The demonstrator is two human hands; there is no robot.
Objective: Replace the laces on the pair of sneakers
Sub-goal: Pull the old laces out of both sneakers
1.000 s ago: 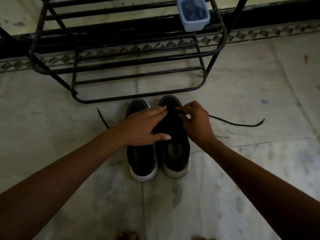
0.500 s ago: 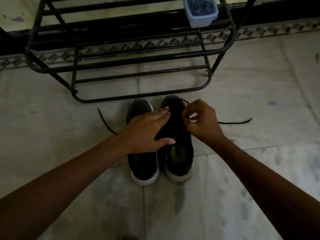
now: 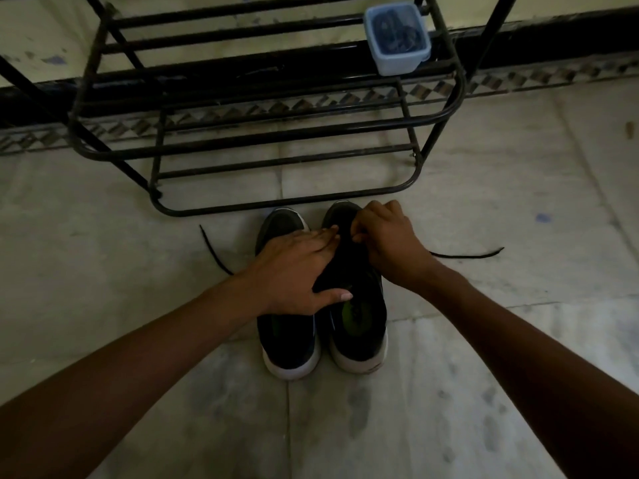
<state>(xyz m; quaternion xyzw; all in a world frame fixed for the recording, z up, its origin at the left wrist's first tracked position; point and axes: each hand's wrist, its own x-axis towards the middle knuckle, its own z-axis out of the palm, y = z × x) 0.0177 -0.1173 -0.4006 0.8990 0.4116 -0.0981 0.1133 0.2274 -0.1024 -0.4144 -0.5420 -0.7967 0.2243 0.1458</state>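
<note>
The limp-looking thin black shoelace is pinched close against the shoe by the right hand, the left hand flat on the black white-soled sneakers.

I have a single view, from the camera on my head. It faces forward and steeply down, so my forearms enter from the two lower corners and meet near the middle of the frame. There my left grip and right grip sit on the sneakers. These stand close below me on the floor, toes pointing away. The lace trails toward the right side. The wide lens bows the shoe rack across the top, with the wall along the upper edge.
</note>
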